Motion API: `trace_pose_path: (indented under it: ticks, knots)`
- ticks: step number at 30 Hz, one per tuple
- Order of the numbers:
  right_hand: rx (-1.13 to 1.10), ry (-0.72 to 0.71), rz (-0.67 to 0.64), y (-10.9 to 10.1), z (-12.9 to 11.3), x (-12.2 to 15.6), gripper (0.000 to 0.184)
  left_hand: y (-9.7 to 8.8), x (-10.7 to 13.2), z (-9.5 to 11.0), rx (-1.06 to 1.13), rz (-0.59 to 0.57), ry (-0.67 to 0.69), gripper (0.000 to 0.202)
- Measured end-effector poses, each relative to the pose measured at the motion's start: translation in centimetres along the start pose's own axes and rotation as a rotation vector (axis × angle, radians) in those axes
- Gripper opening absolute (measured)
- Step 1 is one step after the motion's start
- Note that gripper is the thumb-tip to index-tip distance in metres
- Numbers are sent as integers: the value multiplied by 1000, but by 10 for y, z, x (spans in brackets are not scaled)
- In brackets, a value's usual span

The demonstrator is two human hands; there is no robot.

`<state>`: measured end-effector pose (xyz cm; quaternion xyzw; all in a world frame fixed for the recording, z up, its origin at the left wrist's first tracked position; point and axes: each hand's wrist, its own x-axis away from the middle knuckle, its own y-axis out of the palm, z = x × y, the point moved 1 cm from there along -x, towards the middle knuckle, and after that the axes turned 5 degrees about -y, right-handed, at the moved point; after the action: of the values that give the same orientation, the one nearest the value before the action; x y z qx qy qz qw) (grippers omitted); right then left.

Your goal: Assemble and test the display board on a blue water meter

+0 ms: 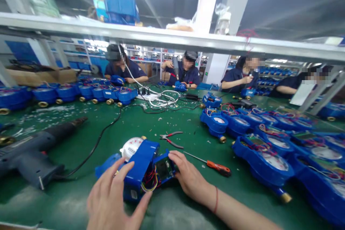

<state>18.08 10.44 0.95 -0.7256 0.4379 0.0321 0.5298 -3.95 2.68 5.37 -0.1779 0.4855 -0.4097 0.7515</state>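
A blue water meter (pixel 141 163) with a round white dial (pixel 132 148) lies on the green bench in front of me. Its near right side is open, with coloured wires (pixel 151 179) and a dark circuit board (pixel 163 169) exposed. Over the left part of the housing, my left hand (pixel 113 190) grips it, fingers on top and thumb at the near edge. My right hand (pixel 185 176) holds the blue cover piece (pixel 162 157) around the board at the right, thumb low and fingers along its upper edge.
Red-handled pliers (pixel 172 140) and an orange screwdriver (pixel 212 165) lie beyond my right hand. A hot air gun (pixel 35 151) rests at left, its cord (pixel 101 140) crossing the bench. Several wired meters (pixel 265 158) fill the right. Co-workers sit opposite, under a shelf (pixel 161 34).
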Motion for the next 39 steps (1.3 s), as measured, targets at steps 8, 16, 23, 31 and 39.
trace_pose_path:
  ticks: [8, 16, 23, 31, 39]
  knots:
    - [-126, 22, 90, 8, 0, -25, 73, 19, -26, -52, 101, -339, -190, 71]
    - [-313, 80, 204, 29, -20, -60, 54, 21, -21, -98, 156, 6, -337, 55]
    - [-317, 44, 238, 43, -31, -97, 42, 26, -37, -102, 435, -1, -575, 53]
    - [-253, -49, 296, 35, -26, -150, 29, 12, -70, -95, 254, -27, -686, 37]
    - [-225, -198, 96, 37, -35, -207, 27, 2, -90, -93, 176, -130, -721, 37]
